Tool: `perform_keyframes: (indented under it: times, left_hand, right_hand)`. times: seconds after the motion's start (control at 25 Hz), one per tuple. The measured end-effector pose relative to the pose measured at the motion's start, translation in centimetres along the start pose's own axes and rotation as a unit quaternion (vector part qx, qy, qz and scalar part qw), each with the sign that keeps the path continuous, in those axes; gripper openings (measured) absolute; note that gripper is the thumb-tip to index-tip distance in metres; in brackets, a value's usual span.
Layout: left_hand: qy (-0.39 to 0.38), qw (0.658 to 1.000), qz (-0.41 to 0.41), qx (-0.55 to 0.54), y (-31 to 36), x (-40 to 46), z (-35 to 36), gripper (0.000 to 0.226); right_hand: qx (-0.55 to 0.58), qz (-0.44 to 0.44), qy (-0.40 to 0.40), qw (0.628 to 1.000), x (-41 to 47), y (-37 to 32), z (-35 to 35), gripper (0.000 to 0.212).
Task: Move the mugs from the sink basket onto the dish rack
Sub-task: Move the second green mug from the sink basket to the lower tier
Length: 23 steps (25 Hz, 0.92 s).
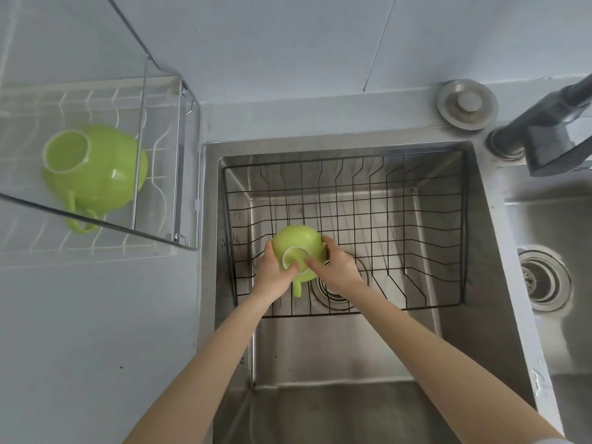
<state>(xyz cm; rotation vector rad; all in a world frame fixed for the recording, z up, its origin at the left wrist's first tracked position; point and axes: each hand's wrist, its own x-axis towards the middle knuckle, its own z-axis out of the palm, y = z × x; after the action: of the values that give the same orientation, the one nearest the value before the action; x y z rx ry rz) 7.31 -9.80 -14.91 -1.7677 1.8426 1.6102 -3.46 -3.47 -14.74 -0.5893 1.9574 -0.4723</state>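
A green mug [298, 243] sits upside down in the black wire sink basket [416, 225], its white foot ring up and its handle toward me. My left hand [275, 270] grips its left side and my right hand [336, 269] grips its right side, thumbs over the base. A second green mug [96, 168] rests upside down on the white dish rack [153, 136] at the left, handle toward me.
A steel frame [179, 155] stands over the dish rack. The basket lies in a steel sink [480, 251] with a drain under my right hand. A dark faucet [551, 129] and round stopper [467, 104] are at the back right. Another sink drain [541, 278] is farther right.
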Motion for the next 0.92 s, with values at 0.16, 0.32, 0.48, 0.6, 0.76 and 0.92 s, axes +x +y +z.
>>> perform_keyframes:
  times: [0.16, 0.32, 0.48, 0.6, 0.76, 0.92]
  left_hand:
    - [0.003, 1.0, -0.012, -0.023, 0.0, -0.1, 0.1, 0.066]
    - [0.009, 0.998, -0.028, -0.048, 0.4, -0.5, -0.1, 0.065]
    - [0.012, 0.998, -0.022, -0.065, 1.0, -1.3, -0.3, 0.066]
    - [0.002, 0.998, -0.003, -0.065, 1.3, -2.4, -0.6, 0.063]
    - [0.014, 0.997, 0.034, -0.069, 1.8, -4.7, -1.2, 0.06]
    - [0.005, 0.992, 0.09, -0.088, 2.4, -8.2, -2.1, 0.059]
  right_hand:
    - [0.006, -0.009, 0.009, 1.0, 0.0, 0.4, 0.1, 0.064]
    - [0.019, -0.006, 0.023, 1.0, -0.3, 0.4, 0.1, 0.063]
    - [0.039, -0.01, 0.03, 0.999, -1.2, 0.5, -0.6, 0.061]
    - [0.059, -0.015, 0.046, 0.997, -2.3, 0.5, -1.1, 0.061]
    - [0.076, -0.032, 0.066, 0.994, -4.6, 0.3, -1.9, 0.059]
    - [0.088, -0.065, 0.08, 0.991, -7.8, -0.4, -3.0, 0.056]
